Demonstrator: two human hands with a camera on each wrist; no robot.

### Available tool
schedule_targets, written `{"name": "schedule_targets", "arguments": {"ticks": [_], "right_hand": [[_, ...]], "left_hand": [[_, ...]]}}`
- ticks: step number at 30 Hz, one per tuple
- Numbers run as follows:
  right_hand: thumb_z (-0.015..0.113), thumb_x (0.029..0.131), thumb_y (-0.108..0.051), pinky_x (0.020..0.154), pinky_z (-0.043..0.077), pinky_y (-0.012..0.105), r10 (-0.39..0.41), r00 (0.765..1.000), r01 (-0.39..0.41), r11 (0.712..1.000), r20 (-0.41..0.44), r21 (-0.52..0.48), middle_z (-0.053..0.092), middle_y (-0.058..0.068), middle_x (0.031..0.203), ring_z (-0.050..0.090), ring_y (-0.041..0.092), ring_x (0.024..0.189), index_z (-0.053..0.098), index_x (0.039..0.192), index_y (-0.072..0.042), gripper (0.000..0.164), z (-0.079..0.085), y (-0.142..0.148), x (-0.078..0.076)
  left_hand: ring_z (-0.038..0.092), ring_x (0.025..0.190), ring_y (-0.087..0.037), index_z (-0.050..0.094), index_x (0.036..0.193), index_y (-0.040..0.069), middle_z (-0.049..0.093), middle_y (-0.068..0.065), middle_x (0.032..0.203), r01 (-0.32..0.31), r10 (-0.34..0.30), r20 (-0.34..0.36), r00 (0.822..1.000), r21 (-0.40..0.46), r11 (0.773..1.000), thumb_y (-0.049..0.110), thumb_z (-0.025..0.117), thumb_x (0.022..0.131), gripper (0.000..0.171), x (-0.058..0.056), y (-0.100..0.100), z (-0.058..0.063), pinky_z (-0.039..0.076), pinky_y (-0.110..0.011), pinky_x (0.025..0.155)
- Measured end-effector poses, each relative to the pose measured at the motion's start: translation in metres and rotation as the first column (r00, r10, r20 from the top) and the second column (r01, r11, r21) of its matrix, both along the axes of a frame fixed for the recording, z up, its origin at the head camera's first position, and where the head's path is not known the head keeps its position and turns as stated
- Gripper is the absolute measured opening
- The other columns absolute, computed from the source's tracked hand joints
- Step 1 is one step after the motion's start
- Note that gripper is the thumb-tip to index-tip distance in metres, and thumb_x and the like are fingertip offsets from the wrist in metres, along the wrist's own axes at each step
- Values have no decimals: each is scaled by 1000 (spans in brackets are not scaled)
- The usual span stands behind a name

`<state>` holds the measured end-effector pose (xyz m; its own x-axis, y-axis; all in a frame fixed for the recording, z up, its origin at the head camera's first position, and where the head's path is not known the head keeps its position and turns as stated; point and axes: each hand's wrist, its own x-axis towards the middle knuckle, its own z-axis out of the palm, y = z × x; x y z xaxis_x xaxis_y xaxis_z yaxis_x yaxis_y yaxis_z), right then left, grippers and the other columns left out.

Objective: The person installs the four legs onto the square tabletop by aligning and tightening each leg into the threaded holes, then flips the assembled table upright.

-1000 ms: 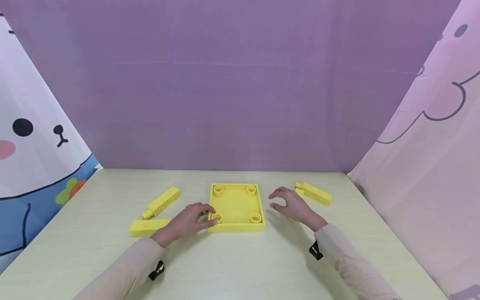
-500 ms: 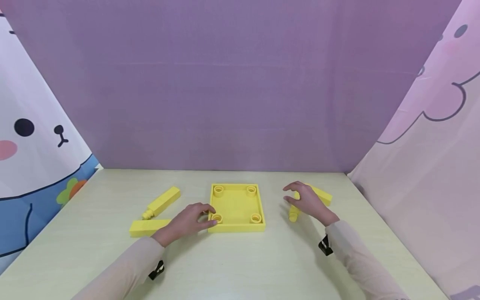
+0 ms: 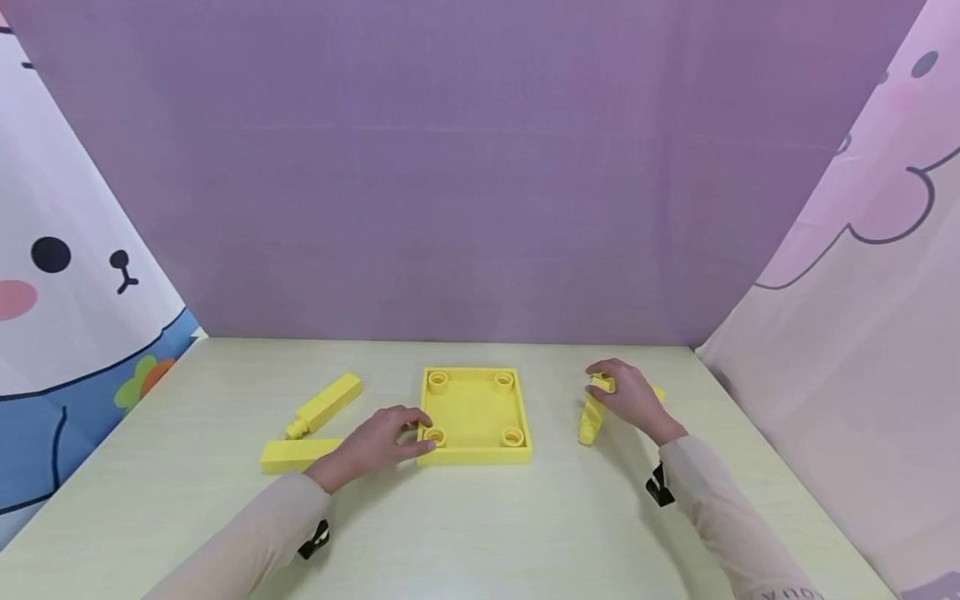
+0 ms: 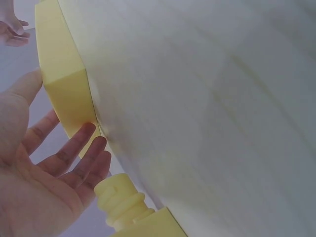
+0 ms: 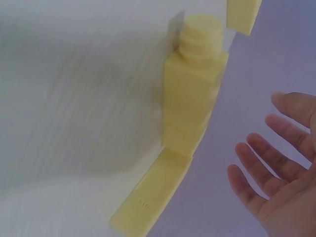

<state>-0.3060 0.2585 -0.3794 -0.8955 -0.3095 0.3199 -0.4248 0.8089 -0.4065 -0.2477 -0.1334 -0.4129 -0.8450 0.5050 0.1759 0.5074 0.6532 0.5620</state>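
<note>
A square yellow tray (image 3: 471, 408) with round threaded sockets at its corners lies on the table. My left hand (image 3: 380, 437) holds its near left corner, thumb and index finger over the rim; in the left wrist view other fingers lie against its outer wall (image 4: 64, 74). To the tray's right lies a yellow leg with a screw end (image 3: 590, 421). My right hand (image 3: 628, 392) is over its far end, overlapping it in the head view; in the right wrist view the relaxed fingers (image 5: 256, 160) stand apart from the leg (image 5: 192, 98).
Another yellow leg (image 3: 658, 392) lies behind my right hand, mostly hidden. At the left are two more legs, one slanting (image 3: 326, 403) and one (image 3: 296, 455) partly behind my left wrist. A purple panel (image 3: 450, 183) closes the table's back; printed cloths flank both sides.
My right hand has moved right and away from the tray, ending over the far end of the nearer right-hand leg. My left hand stays at the tray corner.
</note>
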Motion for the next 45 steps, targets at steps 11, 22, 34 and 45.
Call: {"name": "schedule_targets", "arguments": {"ticks": [11,22,34,45], "right_hand": [[64,83,-11,83,47,50,-41,999,41,999,-9,-5,60,24,109,57,39,98,60,109,5,31,-8,8,-7],[63,85,-17,80,48,48,-100,994,100,995,53,4,60,23,109,58,37,95,59,112,4,35,-19,13,-13],[63,86,-25,74,49,41,-155,978,152,988,138,34,60,20,107,58,29,89,57,114,2,39,-26,13,-23],[61,87,-27,63,45,32,-155,978,150,987,142,50,61,19,104,55,23,78,57,115,2,40,-31,11,-26]], "left_hand": [[58,99,-23,62,106,10,64,-2,104,-19,19,4,1000,-5,1000,34,63,85,32,0,0,-1,48,-41,85],[58,99,-22,62,106,10,64,-2,104,-24,24,-5,1000,-8,1000,34,63,85,32,0,-1,-2,48,-39,84],[59,99,-25,62,106,8,64,-4,104,-20,20,3,1000,12,1000,34,63,85,33,2,0,-1,48,-42,84],[59,99,-25,62,105,9,64,-4,104,-27,27,12,1000,12,1000,34,63,85,32,1,1,-2,48,-42,84]]}}
